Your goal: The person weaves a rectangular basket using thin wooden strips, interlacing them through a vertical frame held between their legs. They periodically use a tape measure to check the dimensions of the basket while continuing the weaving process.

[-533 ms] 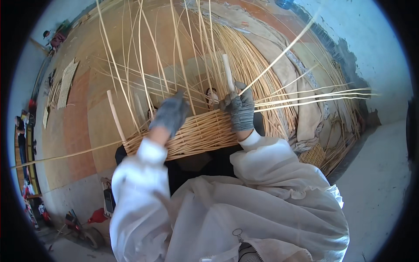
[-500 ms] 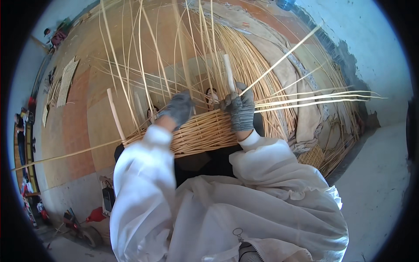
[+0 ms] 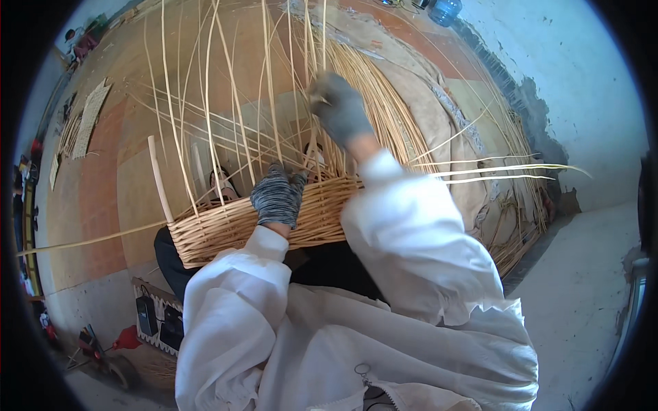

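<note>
A half-woven wicker basket [image 3: 205, 236] lies across my dark-trousered lap, its tan wall made of tight rows of rods. Long upright rods [image 3: 207, 103] rise from it, and a thick pale corner stick [image 3: 159, 178] stands at its left end. My left hand [image 3: 277, 197], in a grey striped glove, is closed over the upper edge of the woven wall, fingertips hidden behind it. Up and to the right, my gloved right hand [image 3: 337, 108] is raised above the basket among the upright rods. It is blurred, with curled fingers, and what it grips cannot be made out.
A large bundle of loose rods [image 3: 391, 96] lies beyond the basket, beside crumpled brown cloth [image 3: 439, 116]. Several rods [image 3: 507, 169] stick out to the right, and one long rod [image 3: 89, 243] to the left. Woven pieces [image 3: 89, 123] lie on the floor at left.
My right hand has left the basket's right edge and risen up and leftward. My left hand has dropped onto the woven edge. The slanting rod by my right hand no longer shows there.
</note>
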Motion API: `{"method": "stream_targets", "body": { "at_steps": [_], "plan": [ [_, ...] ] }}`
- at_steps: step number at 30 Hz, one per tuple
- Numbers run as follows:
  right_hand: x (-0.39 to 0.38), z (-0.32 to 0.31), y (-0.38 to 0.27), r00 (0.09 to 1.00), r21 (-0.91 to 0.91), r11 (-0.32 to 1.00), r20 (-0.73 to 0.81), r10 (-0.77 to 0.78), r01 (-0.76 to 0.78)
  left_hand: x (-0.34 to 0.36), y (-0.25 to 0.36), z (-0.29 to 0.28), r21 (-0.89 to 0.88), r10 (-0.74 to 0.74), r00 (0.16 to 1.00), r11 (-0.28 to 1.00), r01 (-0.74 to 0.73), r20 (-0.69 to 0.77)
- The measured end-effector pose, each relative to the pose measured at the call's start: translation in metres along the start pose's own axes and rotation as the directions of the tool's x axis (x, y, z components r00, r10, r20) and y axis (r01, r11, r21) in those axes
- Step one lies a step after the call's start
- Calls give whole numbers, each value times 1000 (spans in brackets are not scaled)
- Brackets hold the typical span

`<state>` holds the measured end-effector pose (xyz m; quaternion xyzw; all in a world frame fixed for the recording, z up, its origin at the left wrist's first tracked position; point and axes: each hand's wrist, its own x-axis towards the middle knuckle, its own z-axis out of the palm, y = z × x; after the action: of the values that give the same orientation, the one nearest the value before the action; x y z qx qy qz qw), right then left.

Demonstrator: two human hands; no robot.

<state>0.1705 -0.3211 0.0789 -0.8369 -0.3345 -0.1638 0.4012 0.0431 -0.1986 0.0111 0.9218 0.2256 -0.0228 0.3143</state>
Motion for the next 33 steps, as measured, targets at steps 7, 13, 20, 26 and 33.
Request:
{"method": "stream_targets", "body": {
  "at_steps": [7,13,20,26,33],
  "plan": [
    [49,100,66,779,-438,783,247,577,-441,-16,-27,49,428,646,720,742,-516,-252],
    [-7,6,-18,898,61,896,-6,440,-439,-35,-5,25,452,628,775,711,-539,-64],
    [-144,-57,44,690,967,237,-110,715,-91,-26,44,-7,268,187,892,911,-314,411],
    [-134,-84,21,902,892,451,-162,400,-40,-23,66,-15,203,173,977,960,-195,123],
    [-153,-73,57,534,949,-122,267,802,-292,-33,30,23,497,462,887,768,-405,9]
  ]
}}
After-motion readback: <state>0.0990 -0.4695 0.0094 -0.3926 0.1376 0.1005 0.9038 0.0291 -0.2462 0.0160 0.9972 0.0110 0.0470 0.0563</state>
